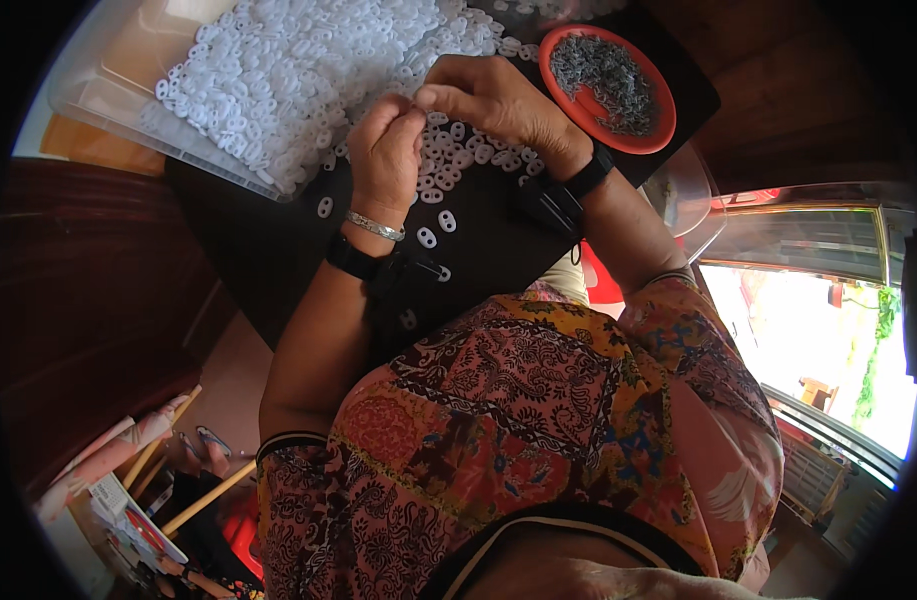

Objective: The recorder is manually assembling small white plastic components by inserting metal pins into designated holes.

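White pieces (325, 207), uncountable, lie near two hands (386, 158) and one dish (661, 133).

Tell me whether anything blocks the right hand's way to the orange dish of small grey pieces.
Nothing visible does: the orange dish sits just right of the right hand, with only loose white pieces lying near the dish's left rim.

Bright window (798, 345), pinkish floor (230, 362)
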A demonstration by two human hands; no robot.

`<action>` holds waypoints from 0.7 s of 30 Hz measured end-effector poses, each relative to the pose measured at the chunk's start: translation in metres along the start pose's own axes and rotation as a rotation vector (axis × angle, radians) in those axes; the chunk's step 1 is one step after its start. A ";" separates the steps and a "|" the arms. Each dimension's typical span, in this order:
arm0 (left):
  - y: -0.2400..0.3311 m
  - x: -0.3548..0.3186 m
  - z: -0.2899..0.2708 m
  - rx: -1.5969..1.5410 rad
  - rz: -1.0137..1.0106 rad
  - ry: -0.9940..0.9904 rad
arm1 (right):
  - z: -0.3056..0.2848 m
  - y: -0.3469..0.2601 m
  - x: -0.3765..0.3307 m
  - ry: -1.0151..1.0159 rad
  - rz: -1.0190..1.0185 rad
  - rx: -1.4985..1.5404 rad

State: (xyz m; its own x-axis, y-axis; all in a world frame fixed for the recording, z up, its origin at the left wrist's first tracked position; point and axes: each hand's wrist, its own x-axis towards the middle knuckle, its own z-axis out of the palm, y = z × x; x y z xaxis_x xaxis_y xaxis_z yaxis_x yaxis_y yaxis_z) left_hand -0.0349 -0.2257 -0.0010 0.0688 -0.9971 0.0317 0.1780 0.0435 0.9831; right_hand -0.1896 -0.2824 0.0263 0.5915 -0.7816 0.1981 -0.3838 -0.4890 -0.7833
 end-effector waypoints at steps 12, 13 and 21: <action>-0.004 0.004 -0.006 -0.017 -0.005 -0.032 | -0.002 0.018 0.004 -0.064 0.009 0.448; -0.004 0.003 -0.005 -0.025 -0.005 -0.046 | -0.001 0.018 0.004 -0.062 0.010 0.449; -0.003 0.002 -0.003 0.004 0.007 -0.042 | 0.000 0.009 0.003 -0.105 0.032 0.338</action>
State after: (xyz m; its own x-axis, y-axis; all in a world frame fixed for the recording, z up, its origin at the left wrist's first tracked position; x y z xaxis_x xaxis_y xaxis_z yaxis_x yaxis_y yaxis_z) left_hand -0.0320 -0.2272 -0.0045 0.0287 -0.9985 0.0461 0.1735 0.0504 0.9835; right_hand -0.1913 -0.2888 0.0196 0.6597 -0.7415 0.1222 -0.1577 -0.2955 -0.9422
